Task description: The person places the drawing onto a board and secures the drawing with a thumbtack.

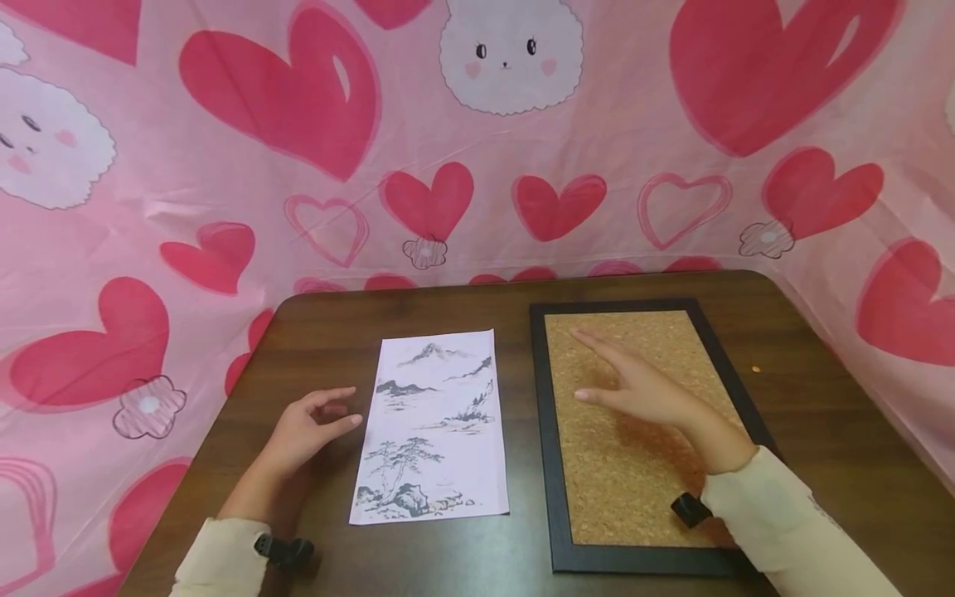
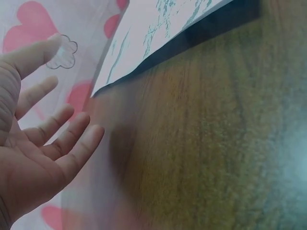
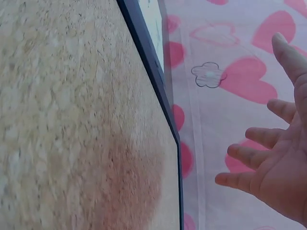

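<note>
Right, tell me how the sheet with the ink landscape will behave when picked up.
The sheet looks thin, so it is probably light and floppy. In the left wrist view, one edge looks slightly wavy above a dark shadow, so it may lift easily there. The table has a sheen, so the sheet might slide first.

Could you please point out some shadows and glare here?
Head view: shadow on the cork board beneath the right hand; left wrist view: glare on the tabletop at the right edge; right wrist view: reddish shadow low on the cork board.
</note>
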Available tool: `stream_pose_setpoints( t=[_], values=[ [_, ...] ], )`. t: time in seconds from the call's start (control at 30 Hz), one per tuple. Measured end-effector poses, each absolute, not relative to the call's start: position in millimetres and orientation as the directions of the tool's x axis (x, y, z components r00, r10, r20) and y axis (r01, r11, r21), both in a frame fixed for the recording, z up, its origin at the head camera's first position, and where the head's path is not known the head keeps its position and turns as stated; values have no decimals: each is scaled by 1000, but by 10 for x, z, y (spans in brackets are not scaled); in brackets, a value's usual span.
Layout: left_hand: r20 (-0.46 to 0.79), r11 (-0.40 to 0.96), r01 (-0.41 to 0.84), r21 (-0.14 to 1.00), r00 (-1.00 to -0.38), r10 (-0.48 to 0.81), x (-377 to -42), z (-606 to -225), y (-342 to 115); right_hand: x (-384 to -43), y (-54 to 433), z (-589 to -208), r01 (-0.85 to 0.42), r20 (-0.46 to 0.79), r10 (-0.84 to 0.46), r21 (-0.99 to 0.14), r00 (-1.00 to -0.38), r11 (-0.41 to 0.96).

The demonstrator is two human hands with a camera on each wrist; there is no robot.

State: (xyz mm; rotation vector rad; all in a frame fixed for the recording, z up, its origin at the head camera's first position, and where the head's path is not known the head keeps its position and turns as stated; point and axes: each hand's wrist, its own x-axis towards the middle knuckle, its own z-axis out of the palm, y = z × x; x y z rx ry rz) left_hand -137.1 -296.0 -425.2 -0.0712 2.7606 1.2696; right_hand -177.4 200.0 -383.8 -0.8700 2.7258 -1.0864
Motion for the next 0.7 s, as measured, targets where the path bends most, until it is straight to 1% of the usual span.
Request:
stream_pose_setpoints(
  t=[0.13,0.27,0.37,0.57,0.7],
  values=[
    [-123,644,-107,757,-992,-21,-1408,-4295,-2953,-1795,1975,-3862,-459,144,-534,-718,-833,523],
    [-134,651,-128,748,-990,-41,-1438,-4324,-2934,-1813,1962,-3890,-407,146,-530,-812,-835,418],
    [-144,653,-143,743,-988,-53,-1465,-4343,-2920,-1821,1952,-3909,-385,161,-530,-856,-833,346],
    [-165,636,-164,754,-985,-59,-1527,-4383,-2866,-1830,1901,-3938,-369,192,-546,-899,-815,235],
    [-187,604,-201,771,-979,-86,-1565,-4408,-2824,-1853,1839,-3976,-340,183,-553,-920,-813,195]
  ],
)
